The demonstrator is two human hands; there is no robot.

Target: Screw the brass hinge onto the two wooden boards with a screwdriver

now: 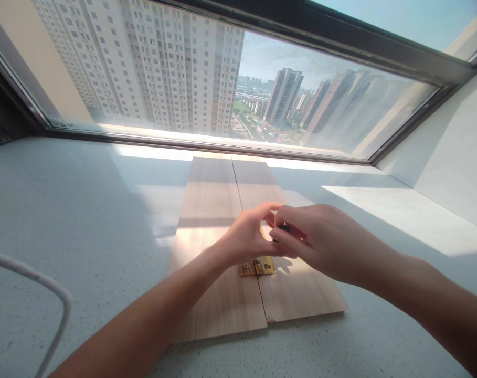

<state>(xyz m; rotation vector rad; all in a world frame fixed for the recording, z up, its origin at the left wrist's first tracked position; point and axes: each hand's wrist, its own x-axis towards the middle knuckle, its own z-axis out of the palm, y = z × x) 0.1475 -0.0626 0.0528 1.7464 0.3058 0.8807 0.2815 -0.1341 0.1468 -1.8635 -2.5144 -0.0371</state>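
Two light wooden boards (pixel 218 210) lie side by side on a white speckled sill (pixel 96 226), their long edges meeting. A small brass hinge (pixel 257 266) sits across the seam near the front. My left hand (pixel 246 239) hovers just above the hinge with its fingers pinched together. My right hand (pixel 320 241) meets it fingertip to fingertip and pinches a small dark object (pixel 284 228) that I cannot make out. Both hands are closed and touch each other above the seam.
A wide window (pixel 238 79) with a dark frame runs along the back of the sill, showing tall buildings outside. A white wall (pixel 451 152) closes the right side. A white cable (pixel 45 294) loops over the sill at the lower left.
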